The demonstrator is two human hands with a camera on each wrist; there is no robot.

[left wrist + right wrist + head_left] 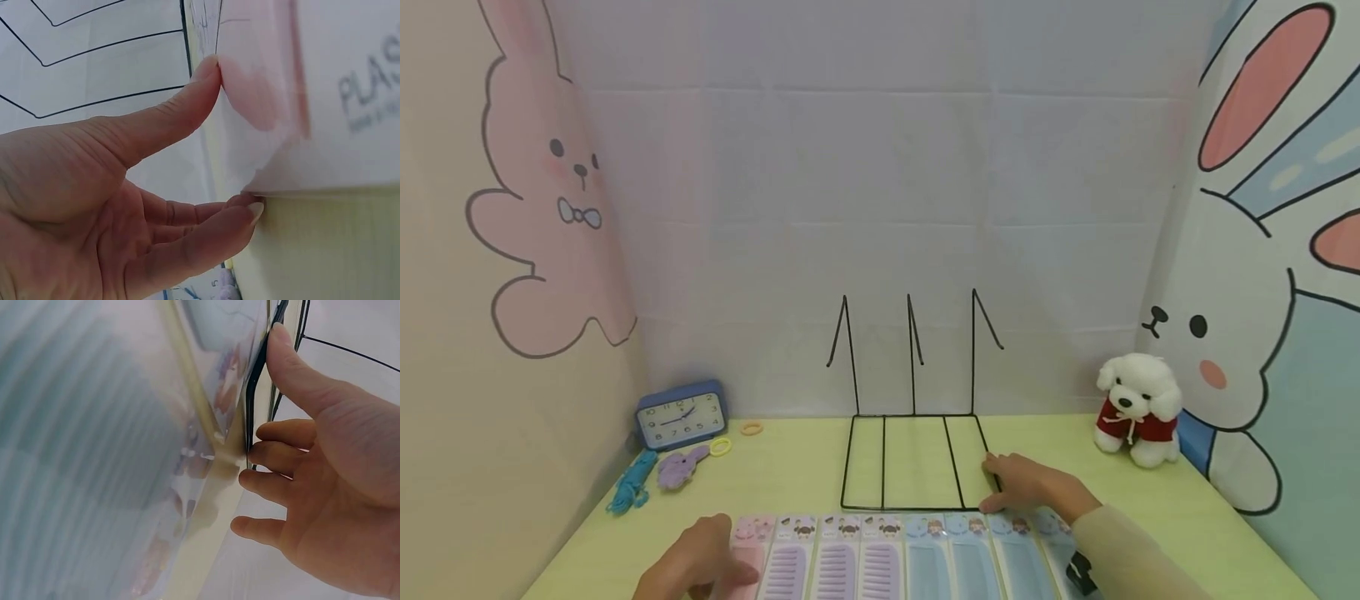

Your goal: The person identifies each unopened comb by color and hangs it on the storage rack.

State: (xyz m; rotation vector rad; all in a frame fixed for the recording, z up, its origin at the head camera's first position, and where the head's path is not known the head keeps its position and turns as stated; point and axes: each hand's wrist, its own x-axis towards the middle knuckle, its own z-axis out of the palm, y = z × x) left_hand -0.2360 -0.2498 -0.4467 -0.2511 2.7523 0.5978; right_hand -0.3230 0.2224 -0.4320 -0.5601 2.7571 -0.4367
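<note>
A row of packaged combs lies along the table's front: one pink comb pack, several purple comb packs and several blue comb packs. My left hand is at the pink pack on the left end. In the left wrist view its thumb and fingertips touch the pack's edge, spread apart. Behind the row stands a black wire rack with three upright hooked prongs. My right hand touches the rack's right front corner, thumb at the front bar and fingers by the side bar.
At the left stand a blue clock, a turquoise cord bundle, a purple toy, a yellow ring and an orange ring. A white plush dog sits at the right. Walls close in the back and sides.
</note>
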